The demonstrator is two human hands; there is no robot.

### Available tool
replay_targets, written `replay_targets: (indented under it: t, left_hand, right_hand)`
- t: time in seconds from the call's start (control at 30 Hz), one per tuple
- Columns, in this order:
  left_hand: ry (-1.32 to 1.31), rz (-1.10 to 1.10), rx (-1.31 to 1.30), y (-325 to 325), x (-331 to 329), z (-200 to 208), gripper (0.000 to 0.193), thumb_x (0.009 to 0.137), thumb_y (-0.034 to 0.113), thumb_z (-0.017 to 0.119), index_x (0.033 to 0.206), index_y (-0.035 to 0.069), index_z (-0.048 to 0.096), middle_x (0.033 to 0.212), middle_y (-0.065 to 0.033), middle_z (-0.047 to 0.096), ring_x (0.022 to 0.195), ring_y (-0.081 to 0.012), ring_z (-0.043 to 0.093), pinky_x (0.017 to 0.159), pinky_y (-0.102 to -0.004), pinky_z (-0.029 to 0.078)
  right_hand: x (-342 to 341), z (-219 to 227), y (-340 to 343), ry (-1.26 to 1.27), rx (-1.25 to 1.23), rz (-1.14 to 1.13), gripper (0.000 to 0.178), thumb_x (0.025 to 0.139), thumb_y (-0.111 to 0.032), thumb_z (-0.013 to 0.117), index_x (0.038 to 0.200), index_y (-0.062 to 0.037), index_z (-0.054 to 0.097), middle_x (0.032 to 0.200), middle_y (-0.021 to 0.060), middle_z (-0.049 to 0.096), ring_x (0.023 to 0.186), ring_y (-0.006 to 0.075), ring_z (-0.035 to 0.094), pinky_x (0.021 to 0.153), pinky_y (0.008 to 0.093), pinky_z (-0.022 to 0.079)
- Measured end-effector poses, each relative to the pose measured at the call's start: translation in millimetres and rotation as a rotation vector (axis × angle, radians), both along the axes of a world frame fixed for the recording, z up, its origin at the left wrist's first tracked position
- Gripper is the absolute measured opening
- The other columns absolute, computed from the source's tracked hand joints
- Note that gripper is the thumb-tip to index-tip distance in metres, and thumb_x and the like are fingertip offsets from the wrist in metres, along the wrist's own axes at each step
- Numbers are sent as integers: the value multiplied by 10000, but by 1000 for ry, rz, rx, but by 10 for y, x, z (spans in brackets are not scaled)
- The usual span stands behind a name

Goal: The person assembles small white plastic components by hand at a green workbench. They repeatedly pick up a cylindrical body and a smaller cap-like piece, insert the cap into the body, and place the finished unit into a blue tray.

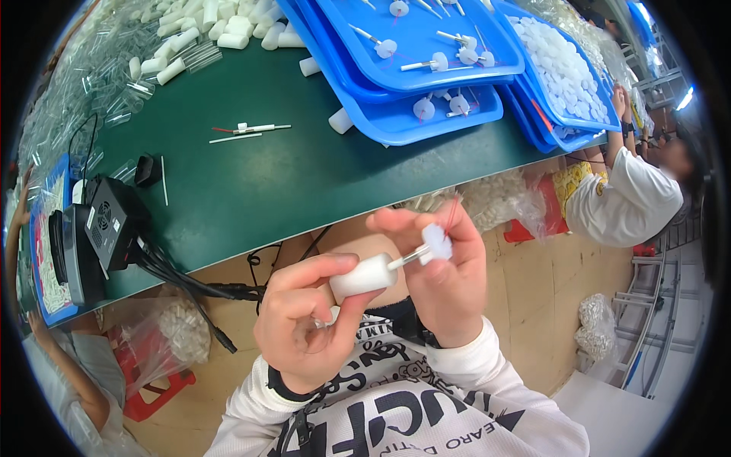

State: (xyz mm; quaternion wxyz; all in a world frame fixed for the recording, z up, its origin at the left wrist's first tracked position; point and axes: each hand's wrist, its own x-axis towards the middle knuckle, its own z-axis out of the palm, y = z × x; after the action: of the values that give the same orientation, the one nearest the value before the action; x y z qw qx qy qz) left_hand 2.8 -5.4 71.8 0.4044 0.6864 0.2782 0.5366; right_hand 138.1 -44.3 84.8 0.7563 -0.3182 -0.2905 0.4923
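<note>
Fingers (316, 266) of the left hand (295, 326) clasp a white cylinder (362, 277); those of the right hand (455, 286) hold a white disc (436, 242), its stem (407, 258) at the cylinder's end (both off the counter (251, 175)).

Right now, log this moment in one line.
left hand: holds white cylinder; right hand: holds pale disc; rod: between disc and cylinder; blue trays: on green table

Left fingers (320, 268) hold white cylinder (364, 276); right fingers (466, 232), disc-ended rod (422, 252), tip perhaps inside.

A white long-sleeved top (472, 375) bears bold black lettering (384, 419), with a black band (288, 387) at the left wrist.
</note>
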Motion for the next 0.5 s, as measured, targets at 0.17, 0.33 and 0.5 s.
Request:
replay_targets:
  t: [0.17,0.33,0.5]
  left_hand:
    - [117,65,202,64,-42,-6,374,671,-77,732,801,51,405,934,-162,642,784,-240,646,667,-269,516]
    - [-19,-62,-111,17,-58,-6,342,722,-59,706,809,33,388,916,-217,647,756,-201,649,646,-255,520]
    - [-93,-172,-283,19,-74,3,321,753,-46,687,806,26,379,920,-245,642,786,-179,648,636,-241,514]
  right_hand:
    - [45,-74,-79,-356,22,-70,314,790,25,613,1093,35,531,1119,182,583,1020,232,583,880,339,453]
    - [110,-10,-191,-459,-210,-42,367,770,35,622,1131,56,563,1047,127,615,929,163,593,822,284,464]
    - [162,55,-169,-604,-107,39,373,749,39,646,1116,62,591,943,93,644,818,122,601,741,260,481]
